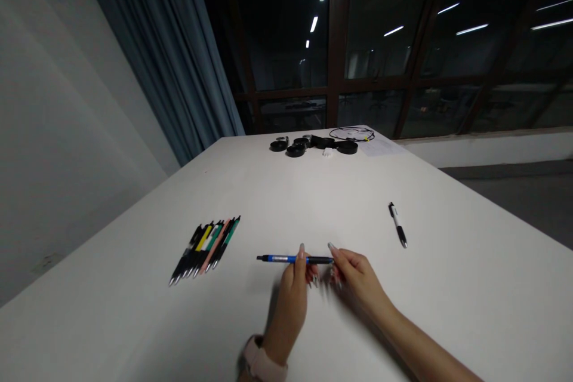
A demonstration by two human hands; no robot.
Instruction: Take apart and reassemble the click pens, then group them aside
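Note:
A blue and black pen (282,259) is held level just above the white table (134,322), its tip pointing left. My left hand (293,298) pinches it near the middle, thumb up over the barrel. My right hand (356,283) grips its black right end with closed fingers. A row of several pens (206,249) with yellow, green, pink and black barrels lies side by side to the left of my hands. A single white and black pen (397,225) lies apart on the right.
Black straps, round black parts and a thin cable (320,144) lie at the table's far edge beside a sheet of paper (380,146). Behind them are dark windows and a blue curtain (179,59). A pale band sits on my left wrist (262,361).

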